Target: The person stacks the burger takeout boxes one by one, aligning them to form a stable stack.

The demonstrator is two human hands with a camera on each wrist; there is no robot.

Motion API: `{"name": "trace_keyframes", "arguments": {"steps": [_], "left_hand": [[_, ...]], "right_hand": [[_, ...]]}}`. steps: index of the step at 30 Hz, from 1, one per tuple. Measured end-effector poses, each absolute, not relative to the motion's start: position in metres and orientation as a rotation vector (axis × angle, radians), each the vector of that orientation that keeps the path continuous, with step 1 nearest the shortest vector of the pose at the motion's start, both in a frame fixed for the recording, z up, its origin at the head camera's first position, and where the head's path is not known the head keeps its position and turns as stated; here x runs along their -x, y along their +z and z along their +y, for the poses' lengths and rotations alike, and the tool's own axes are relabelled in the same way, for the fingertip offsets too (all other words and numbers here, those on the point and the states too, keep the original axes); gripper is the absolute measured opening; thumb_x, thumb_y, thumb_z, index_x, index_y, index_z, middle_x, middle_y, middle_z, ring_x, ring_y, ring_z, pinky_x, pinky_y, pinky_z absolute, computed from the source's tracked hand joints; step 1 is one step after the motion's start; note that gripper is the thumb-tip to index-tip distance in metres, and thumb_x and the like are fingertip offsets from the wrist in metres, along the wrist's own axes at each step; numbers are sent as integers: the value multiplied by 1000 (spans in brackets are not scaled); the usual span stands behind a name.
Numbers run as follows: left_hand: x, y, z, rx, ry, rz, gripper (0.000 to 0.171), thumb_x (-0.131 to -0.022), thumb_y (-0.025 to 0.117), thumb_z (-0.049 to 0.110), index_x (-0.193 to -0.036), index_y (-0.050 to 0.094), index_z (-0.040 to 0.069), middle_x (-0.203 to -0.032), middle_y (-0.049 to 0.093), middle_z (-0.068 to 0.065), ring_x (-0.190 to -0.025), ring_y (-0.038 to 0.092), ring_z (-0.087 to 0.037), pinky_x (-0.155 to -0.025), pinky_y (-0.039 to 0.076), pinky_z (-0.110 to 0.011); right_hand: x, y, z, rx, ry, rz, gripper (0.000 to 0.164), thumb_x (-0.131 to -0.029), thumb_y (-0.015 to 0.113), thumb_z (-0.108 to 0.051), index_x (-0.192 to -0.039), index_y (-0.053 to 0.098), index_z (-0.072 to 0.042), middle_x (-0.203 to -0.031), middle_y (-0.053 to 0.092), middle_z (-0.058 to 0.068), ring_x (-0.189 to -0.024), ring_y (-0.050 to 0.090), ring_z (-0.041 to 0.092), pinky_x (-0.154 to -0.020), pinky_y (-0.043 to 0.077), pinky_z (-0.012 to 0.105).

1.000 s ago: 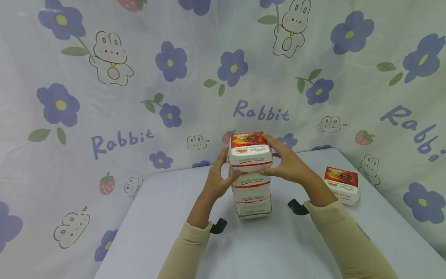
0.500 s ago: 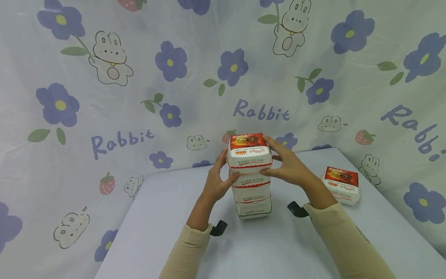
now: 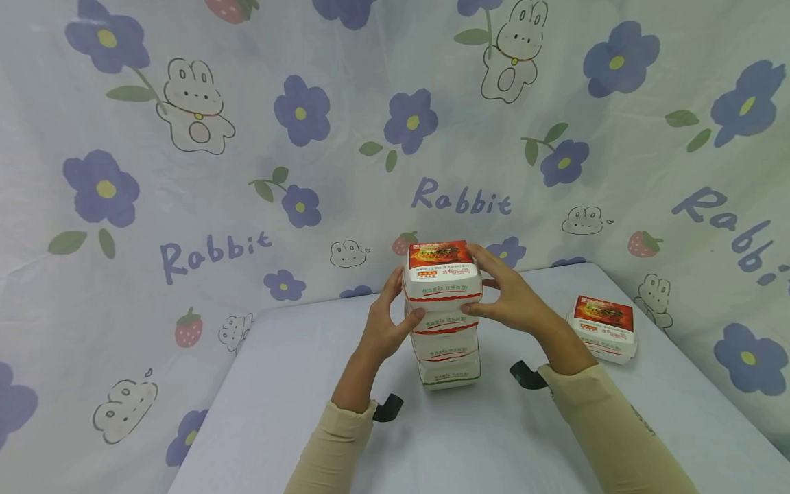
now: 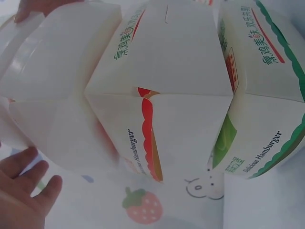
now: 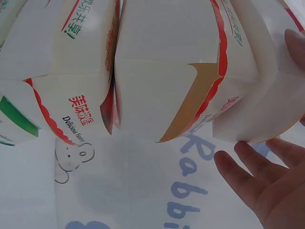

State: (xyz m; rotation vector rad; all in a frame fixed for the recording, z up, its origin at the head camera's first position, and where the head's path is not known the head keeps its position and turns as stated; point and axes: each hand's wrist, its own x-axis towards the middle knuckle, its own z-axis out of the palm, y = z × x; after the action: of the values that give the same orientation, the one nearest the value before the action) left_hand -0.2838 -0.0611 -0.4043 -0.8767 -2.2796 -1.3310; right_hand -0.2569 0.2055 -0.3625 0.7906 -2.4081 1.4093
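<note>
A white burger box (image 3: pixel 443 285) with a red burger-picture lid sits at the top of an upright stack of similar burger boxes (image 3: pixel 448 351). My left hand (image 3: pixel 381 326) holds its left side, the thumb at the lower front edge. On the opposite side, my right hand (image 3: pixel 515 298) grips the same box with its thumb low in front and fingers behind. The right wrist view shows fingertips (image 5: pixel 242 144) at the underside of a box. The bottom box (image 4: pixel 267 129) has green trim; those above show red trim. Whether the top box bears fully on the one below is hard to tell.
Another burger box (image 3: pixel 601 328) lies on the white table (image 3: pixel 278 425) to the right, behind my right forearm. A rabbit-and-flower patterned curtain (image 3: pixel 345 158) hangs behind the table and along its right side. Dark wrist mounts (image 3: pixel 389 408) project from both sleeves.
Both hands and the top burger box have come down slightly, closer to the box beneath. The lower boxes and the separate box at the right have stayed in place.
</note>
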Motion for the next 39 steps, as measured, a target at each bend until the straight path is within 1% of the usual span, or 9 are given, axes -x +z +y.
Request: {"name": "trace_keyframes", "arguments": {"steps": [3, 6, 10, 12, 16, 23, 30, 35, 39], "left_hand": [[283, -405, -62, 876, -1329, -2280, 83, -89, 60, 55, -156, 22, 24, -152, 39, 2, -137, 38, -25, -106, 27, -65], [283, -406, -62, 863, -1330, -2295, 82, -88, 59, 56, -156, 22, 27, -152, 38, 3, -137, 38, -23, -106, 28, -64], [283, -407, -63, 856, -1334, -2301, 80, -88, 59, 56, -155, 21, 35, -152, 38, 4, -137, 38, -21, -107, 28, -62], [283, -408, -63, 858, -1336, -2299, 79, -89, 59, 56, -155, 21, 36, -152, 39, 4, -137, 38, -22, -107, 28, -62], [283, -410, -64, 846, -1327, -2307, 79, -89, 59, 56, -155, 22, 34, -152, 38, 4, -137, 38, -22, -107, 28, -62], [282, -410, -64, 819, -1334, -2331, 84, -88, 59, 57, -156, 23, 24, -152, 38, 5, -137, 37, -22, -107, 27, -64], [282, -410, -65, 817, -1320, -2333, 84, -88, 59, 57, -156, 22, 25, -151, 39, 4, -137, 38, -21, -107, 26, -63], [283, -411, -65, 833, -1317, -2319, 84, -88, 59, 55, -156, 23, 21, -151, 40, 1, -136, 39, -24, -107, 26, -64], [283, -411, -66, 822, -1320, -2327, 82, -88, 59, 56, -155, 23, 28, -151, 41, 1, -136, 39, -24, -107, 26, -64]], "right_hand": [[257, -364, 205, -776, 1397, -2425, 106, -75, 86, -25, -156, 18, -31, -161, 12, -8, -144, 21, 29, -102, 41, 54], [258, -365, 205, -774, 1398, -2430, 105, -75, 86, -25, -156, 18, -32, -161, 11, -8, -144, 21, 30, -102, 41, 54], [258, -366, 205, -773, 1395, -2440, 106, -76, 85, -26, -156, 18, -32, -161, 11, -8, -144, 21, 30, -101, 41, 54], [259, -367, 204, -770, 1392, -2447, 105, -76, 85, -26, -156, 18, -32, -161, 11, -8, -144, 22, 31, -101, 42, 54], [259, -368, 204, -770, 1383, -2457, 105, -76, 85, -27, -156, 18, -32, -161, 10, -8, -144, 22, 31, -101, 42, 53], [260, -369, 205, -795, 1401, -2436, 104, -75, 85, -29, -156, 19, -32, -161, 11, -6, -144, 19, 32, -102, 40, 57], [259, -368, 204, -786, 1397, -2439, 106, -75, 86, -29, -156, 18, -31, -161, 11, -6, -145, 19, 30, -102, 41, 53], [261, -369, 204, -779, 1399, -2447, 105, -75, 86, -29, -156, 18, -31, -161, 11, -7, -145, 19, 29, -103, 40, 53], [261, -369, 205, -778, 1403, -2455, 105, -75, 85, -30, -156, 18, -31, -161, 12, -6, -145, 18, 29, -104, 40, 52]]}}
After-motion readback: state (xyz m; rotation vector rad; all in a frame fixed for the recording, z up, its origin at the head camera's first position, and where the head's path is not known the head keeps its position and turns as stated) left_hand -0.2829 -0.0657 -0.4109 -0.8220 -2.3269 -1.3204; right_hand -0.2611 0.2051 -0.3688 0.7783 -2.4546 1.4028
